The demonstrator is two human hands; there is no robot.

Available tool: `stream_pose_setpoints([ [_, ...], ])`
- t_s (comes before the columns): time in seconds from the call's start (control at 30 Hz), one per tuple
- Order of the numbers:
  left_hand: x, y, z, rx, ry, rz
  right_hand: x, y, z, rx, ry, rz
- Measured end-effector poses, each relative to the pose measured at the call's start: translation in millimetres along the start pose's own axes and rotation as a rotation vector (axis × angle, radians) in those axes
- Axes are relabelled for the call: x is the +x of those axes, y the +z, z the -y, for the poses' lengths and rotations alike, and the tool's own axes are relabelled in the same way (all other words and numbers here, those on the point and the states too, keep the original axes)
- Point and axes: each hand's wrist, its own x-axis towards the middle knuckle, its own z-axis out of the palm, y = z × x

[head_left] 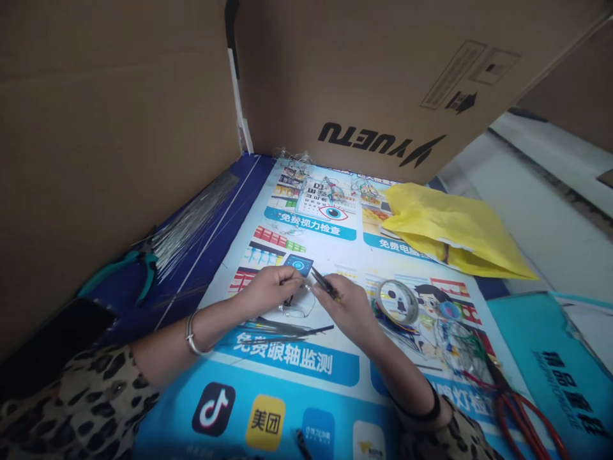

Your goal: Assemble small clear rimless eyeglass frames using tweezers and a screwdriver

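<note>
My left hand (274, 291) is closed in a pinch on a thin wire piece (297, 314), which bends into a loop with small shiny beads. My right hand (348, 308) is wrapped round small dark-tipped pliers (320, 280), their jaws pointing up and left, close to my left fingertips. Most of the pliers' handles are hidden in my palm. Below the hands, dark thin strips (297, 332) lie across the printed poster sheet (311, 399). A roll of tape (396, 301) stands just right of my right hand, with coloured wires under it.
Teal-handled pliers (119, 271) and a bundle of straight metal wires (191, 220) lie at left. Tangled wire pieces (330, 188) sit at the back. A yellow bag (454, 230), red-handled scissors (520, 415) and a teal packet (546, 358) are at right. Cardboard walls (373, 70) stand behind.
</note>
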Motion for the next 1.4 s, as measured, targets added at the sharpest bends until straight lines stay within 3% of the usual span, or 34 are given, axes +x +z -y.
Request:
stream_pose_setpoints([
  [0.2, 1.0, -2.3, 1.4, -0.024, 0.100, -0.042, -5.6, -0.6, -6.4, 0.238, 0.010, -0.156],
  [0.37, 2.9, -4.0, -0.4, 0.010, 0.249, -0.093, -5.9, 0.1, -13.9, 0.395, 0.098, -0.154],
  [0.57, -1.3, 0.6, 2.2, -0.179, 0.017, 0.047, -4.6, 6.5, -21.5, 0.410, 0.170, -0.201],
  [0.7, -3.9, 6.9, -4.3, -0.147, -0.038, 0.067, -3.9, 4.2, -18.6, 0.472, 0.166, -0.155],
  [0.97, -2.5, 16.3, -9.4, 0.084, -0.008, 0.086, 1.2, 2.5, -2.5, 0.623, 0.053, 0.049],
  [1.2, -5.2, 13.9, -15.1, -0.063, -0.044, 0.204, -2.1, 10.0, -7.4, 0.744, 0.115, 0.020],
  [1.4, -4.4, 10.5, -10.3, -0.064, -0.055, 0.231, -6.0, 9.8, -7.4, 0.731, 0.167, -0.008],
])
